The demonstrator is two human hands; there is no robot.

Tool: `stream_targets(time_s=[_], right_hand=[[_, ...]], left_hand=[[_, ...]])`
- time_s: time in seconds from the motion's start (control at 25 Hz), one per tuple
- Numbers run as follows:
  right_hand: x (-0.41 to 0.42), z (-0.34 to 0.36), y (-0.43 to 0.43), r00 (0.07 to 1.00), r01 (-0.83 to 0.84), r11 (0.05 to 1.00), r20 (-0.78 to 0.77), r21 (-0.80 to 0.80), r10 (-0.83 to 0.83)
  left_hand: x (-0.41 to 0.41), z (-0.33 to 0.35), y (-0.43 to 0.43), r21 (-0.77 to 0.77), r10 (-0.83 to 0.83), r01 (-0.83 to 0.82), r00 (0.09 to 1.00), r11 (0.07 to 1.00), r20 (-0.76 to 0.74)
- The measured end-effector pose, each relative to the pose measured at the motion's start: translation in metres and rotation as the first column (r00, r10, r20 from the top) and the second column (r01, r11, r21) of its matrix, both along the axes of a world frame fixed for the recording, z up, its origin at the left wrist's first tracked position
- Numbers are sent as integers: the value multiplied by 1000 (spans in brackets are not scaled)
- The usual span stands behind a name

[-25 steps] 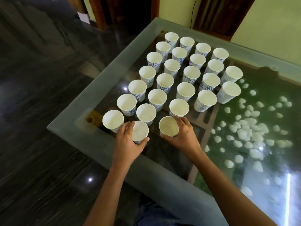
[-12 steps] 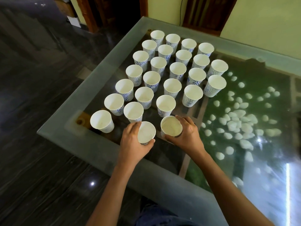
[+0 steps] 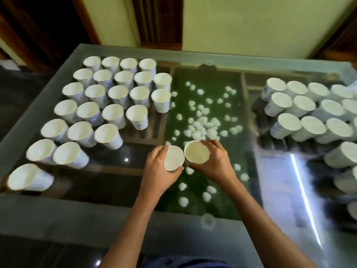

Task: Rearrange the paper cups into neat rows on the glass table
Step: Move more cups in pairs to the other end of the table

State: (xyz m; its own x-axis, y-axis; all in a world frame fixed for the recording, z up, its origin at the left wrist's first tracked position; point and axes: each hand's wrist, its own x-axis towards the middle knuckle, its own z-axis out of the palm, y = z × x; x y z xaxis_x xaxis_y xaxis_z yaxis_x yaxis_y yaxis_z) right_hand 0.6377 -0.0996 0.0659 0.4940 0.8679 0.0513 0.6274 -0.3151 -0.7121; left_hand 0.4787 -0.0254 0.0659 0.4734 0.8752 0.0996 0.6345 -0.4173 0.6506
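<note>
My left hand (image 3: 156, 172) grips a white paper cup (image 3: 173, 158) and my right hand (image 3: 217, 163) grips another paper cup (image 3: 197, 152). The two cups are side by side over the middle of the glass table (image 3: 81, 215), rims nearly touching. On the left stands a block of cups in rows (image 3: 108, 101), with one lone cup (image 3: 29, 177) at the near left corner. A second group of cups (image 3: 309, 113) stands at the right, blurred by motion.
White pebbles on green (image 3: 202, 120) lie under the glass in the middle. A bright light reflection (image 3: 305, 192) streaks the glass at the right. Beyond the table's far edge are a yellow wall (image 3: 241, 22) and dark wooden frames (image 3: 160, 20).
Both hands have carried their cups to the right, away from the left block toward the table's middle. The view has swung right, bringing the right group of cups into sight.
</note>
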Motion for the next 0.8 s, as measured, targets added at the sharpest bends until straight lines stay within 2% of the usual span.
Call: stream_targets(time_s=[0.32,0.56,0.8], right_hand=[[146,-4,-127,953,302,952,20,-52,-301],[220,-7,-180,914,405,913,37,-55,-404],[268,-16,-192,875,483,873,20,-69,-483]], left_hand=[[158,-12,-84,-59,-237,235,971,970,-35],[247,-16,-119,-81,-334,331,942,940,-25],[310,-16,-123,-77,-391,388,920,918,-28]])
